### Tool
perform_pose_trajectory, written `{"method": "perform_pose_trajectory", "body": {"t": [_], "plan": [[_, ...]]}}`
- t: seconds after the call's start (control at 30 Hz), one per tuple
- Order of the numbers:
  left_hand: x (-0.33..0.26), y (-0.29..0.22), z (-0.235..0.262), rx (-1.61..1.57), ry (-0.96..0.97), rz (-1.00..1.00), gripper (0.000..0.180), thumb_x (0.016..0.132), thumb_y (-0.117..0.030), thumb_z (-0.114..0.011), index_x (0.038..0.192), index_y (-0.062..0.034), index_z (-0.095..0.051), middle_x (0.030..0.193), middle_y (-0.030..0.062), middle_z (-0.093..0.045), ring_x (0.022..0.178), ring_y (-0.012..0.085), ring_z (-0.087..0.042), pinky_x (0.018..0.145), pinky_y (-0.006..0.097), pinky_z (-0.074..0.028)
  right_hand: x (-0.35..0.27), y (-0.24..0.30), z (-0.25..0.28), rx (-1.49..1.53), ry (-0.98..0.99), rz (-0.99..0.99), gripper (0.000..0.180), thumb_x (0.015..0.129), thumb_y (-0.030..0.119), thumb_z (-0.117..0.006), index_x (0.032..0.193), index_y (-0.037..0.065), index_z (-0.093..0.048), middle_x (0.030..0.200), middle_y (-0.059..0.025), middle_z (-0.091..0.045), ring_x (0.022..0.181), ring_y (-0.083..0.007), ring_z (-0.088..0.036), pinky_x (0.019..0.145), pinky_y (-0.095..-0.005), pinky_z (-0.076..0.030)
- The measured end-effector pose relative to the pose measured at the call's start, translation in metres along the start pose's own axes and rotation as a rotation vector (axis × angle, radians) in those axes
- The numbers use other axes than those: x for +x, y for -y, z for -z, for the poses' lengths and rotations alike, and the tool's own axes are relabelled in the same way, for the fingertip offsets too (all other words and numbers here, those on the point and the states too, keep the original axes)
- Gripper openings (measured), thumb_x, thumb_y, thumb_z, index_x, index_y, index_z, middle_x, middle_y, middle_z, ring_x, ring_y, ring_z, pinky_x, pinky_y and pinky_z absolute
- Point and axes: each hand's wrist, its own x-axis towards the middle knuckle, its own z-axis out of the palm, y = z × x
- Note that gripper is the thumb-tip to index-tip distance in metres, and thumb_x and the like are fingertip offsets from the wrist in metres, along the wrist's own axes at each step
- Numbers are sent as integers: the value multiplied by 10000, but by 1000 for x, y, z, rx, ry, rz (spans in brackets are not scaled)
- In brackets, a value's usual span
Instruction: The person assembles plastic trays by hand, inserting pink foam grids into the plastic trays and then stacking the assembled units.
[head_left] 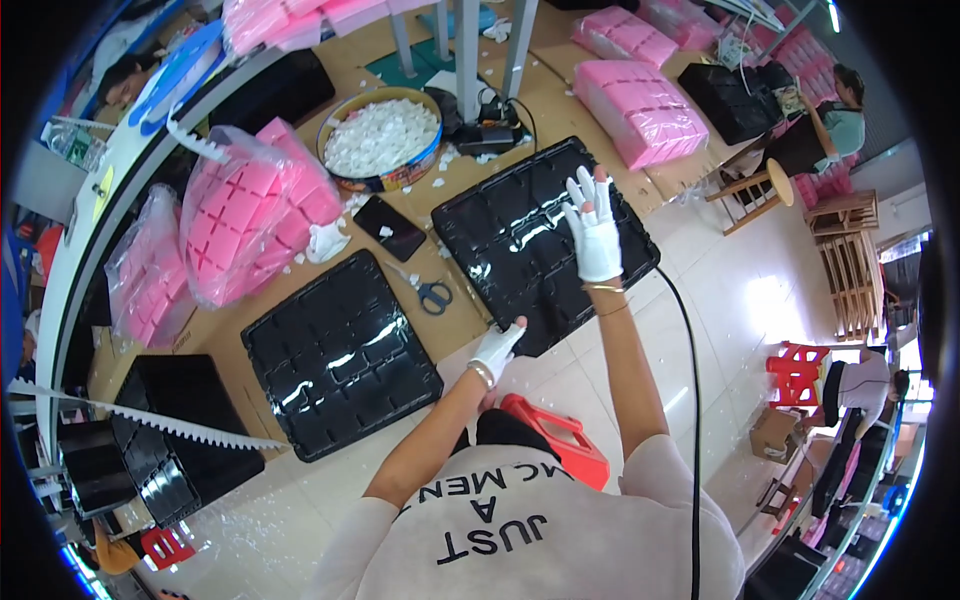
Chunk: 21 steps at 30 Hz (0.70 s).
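Note:
A shiny black molded plastic tray [500, 240] with raised ribs lies in front of me, its near end reaching the table's edge. My left hand [496, 350], in a white glove, grips its near left corner, thumb on top and the other fingers mostly hidden. My right hand [597, 232], gloved with some fingertips bare, is over the tray's right part with its fingers stretched apart, holding nothing. To the left lies a second black tray [345, 350]. Between the trays are dark-handled scissors [434, 296] and a black phone [390, 228].
A round tub [400, 178] of small white pieces stands at the back. Pink foam blocks in clear bags [255, 215] sit left, and more pink packs [640, 112] lie far right. A black cable [690, 330] hangs near my right arm. A red stool [560, 440] stands below.

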Motion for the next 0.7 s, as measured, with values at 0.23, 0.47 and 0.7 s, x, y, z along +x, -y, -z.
{"method": "perform_pose_trajectory", "body": {"t": [0.23,0.47,0.7], "plan": [[-14,-51,-37,-306,-113,223,502,677,-309,-846,1085,-50,-711,1187,102,-661,1128,241,-576,902,325,-437,36,2,106,-545,18,-219,448,1005,317,-501,1267,-29,-611,1237,-132,-659,1172,-225,-612,1003,-282,-444],[-107,-165,10,-499,-12,168,121,810,-244,-645,891,-178,-586,903,35,-638,861,204,-655,715,428,-541,81,6,130,-1203,322,-125,399,974,343,-482,1255,97,-621,1113,-145,-687,994,-333,-655,916,-411,-484],[-199,-183,62,-409,-159,297,174,796,-131,-656,967,-137,-629,945,10,-635,905,161,-635,772,399,-547,63,-50,194,-1685,374,499,379,932,254,-520,1245,51,-588,1207,-171,-636,1081,-356,-620,925,-425,-492]]}}
